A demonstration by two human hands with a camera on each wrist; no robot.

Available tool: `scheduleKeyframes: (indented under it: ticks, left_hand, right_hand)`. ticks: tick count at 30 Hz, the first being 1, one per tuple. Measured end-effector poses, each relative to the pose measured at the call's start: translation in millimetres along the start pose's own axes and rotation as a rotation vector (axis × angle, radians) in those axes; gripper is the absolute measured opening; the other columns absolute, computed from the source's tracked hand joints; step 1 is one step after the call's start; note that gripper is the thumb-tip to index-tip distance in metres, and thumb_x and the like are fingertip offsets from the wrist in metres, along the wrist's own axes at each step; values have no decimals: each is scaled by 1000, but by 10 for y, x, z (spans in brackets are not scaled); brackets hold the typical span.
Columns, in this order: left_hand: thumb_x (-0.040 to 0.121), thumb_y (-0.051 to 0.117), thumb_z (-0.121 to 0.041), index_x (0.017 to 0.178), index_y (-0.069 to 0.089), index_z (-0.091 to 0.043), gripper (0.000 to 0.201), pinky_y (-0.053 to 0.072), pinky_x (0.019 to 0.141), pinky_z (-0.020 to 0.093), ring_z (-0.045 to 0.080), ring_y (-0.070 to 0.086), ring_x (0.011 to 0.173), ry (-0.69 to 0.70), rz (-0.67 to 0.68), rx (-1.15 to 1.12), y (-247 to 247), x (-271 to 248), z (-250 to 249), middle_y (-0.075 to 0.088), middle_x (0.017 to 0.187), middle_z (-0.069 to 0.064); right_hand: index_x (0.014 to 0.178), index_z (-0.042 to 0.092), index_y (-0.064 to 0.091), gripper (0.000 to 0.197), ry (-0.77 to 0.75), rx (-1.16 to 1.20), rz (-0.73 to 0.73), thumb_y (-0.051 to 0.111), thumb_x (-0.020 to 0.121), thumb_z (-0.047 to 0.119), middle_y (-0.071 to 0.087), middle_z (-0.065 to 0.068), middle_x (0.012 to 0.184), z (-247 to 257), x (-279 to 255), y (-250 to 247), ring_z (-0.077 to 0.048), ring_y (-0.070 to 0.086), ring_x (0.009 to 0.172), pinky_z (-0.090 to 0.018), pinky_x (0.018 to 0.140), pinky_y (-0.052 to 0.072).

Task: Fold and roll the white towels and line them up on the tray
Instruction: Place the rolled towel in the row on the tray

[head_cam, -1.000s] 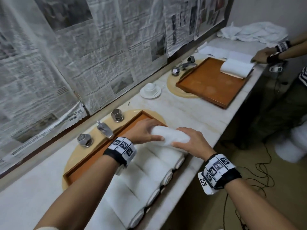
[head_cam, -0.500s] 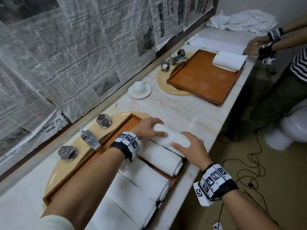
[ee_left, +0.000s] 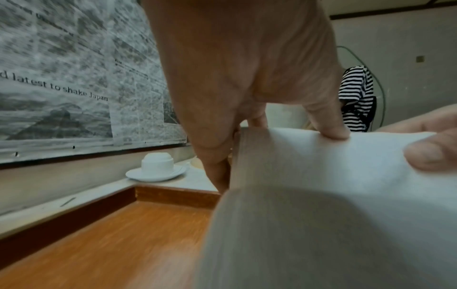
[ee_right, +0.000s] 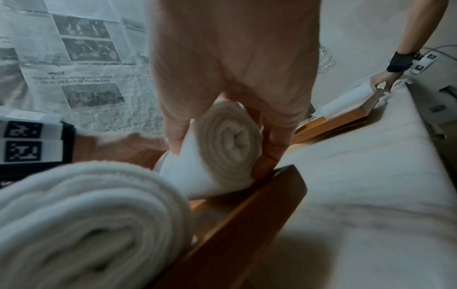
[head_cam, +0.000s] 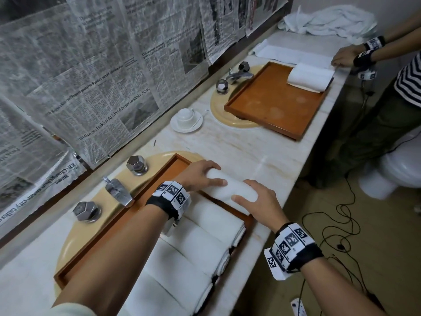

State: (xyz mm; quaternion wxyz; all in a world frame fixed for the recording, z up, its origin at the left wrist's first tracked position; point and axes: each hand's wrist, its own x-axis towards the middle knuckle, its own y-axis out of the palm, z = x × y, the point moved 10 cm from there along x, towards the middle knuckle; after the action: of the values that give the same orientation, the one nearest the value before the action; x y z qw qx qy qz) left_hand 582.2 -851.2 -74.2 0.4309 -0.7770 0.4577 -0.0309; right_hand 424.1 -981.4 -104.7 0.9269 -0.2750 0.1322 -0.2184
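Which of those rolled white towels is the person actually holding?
The far-end roll, gripped by the left hand and right hand; the other rolls lie untouched on the tray.

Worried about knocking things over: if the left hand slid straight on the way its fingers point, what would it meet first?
Probably the tray's far rim, just past the rolled towel the left hand grips; beyond that, bare counter. Depth is uncertain.

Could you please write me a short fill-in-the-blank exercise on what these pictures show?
1. Both hands hold a rolled white ____ over the near tray.
2. The right hand grips the roll's ____ end, seen from the right wrist.
3. An upturned cup sits on a ____ between the two basins.
4. The far tray holds ____ towel.

Missing words: towel; spiral; saucer; one
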Motion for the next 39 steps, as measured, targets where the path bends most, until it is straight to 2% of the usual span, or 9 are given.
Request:
scheduleKeyframes:
  ticks: [4,8,10,14,18,26,30,33,39]
  left_hand:
    - [79,77,-54,124,61,-28,53,49,99,36,16,60,107,-82,97,-26,210,17,166,64,119,-5]
    - [81,74,-55,126,60,-28,54,47,97,33,16,59,110,-82,115,22,242,9,171,63,121,-4]
    - [82,71,-58,134,56,-26,63,44,100,33,19,55,118,-66,123,84,262,15,158,58,129,-1]
    - [84,65,-64,144,47,-22,76,38,107,38,24,47,127,-65,97,201,292,32,157,48,139,6]
    - [81,67,-65,146,45,-16,84,36,111,41,27,45,130,-85,28,205,285,25,148,46,141,7]
    - [85,61,-66,154,29,-13,93,34,113,41,29,41,137,-88,7,217,314,-59,149,42,151,13]
    - [88,54,-68,156,23,-14,92,34,115,44,29,40,139,-92,-37,194,252,-178,221,38,155,12]
    - [95,50,-61,154,28,-17,77,36,113,45,26,42,138,-65,-103,170,163,-338,222,40,154,10]
    - [95,52,-58,151,36,-22,68,34,114,49,27,40,139,-117,-252,73,10,-890,361,41,154,4]
  right_hand:
    - [123,36,53,56,-26,-188,33,63,78,67,59,7,107,18,-52,129,-19,52,107,-38,88,47]
    - [129,32,51,61,-48,-451,39,48,84,73,61,7,116,68,-106,169,-18,43,113,-37,93,37]
    - [130,31,52,61,-53,-446,41,49,85,72,58,6,119,68,-123,168,-18,42,114,-36,93,37]
    - [129,30,55,56,-9,-272,46,63,83,61,45,8,118,-6,-156,117,-15,37,117,-37,98,40]
    - [127,27,55,53,25,-138,93,72,82,48,41,9,114,-48,-225,130,-10,39,112,-30,90,37]
    - [134,21,51,62,18,-164,82,71,82,49,41,10,118,-37,-248,100,-8,38,114,-29,95,39]
    - [144,21,41,73,1,-195,86,69,83,52,40,7,136,-22,-301,78,-11,36,127,-33,105,38]
    - [148,20,36,79,-36,-225,66,67,84,54,36,5,146,41,-339,18,-14,33,134,-37,111,35]
    - [149,20,33,80,-175,-286,76,65,85,55,33,2,151,341,-424,-41,-17,32,137,-34,113,31]
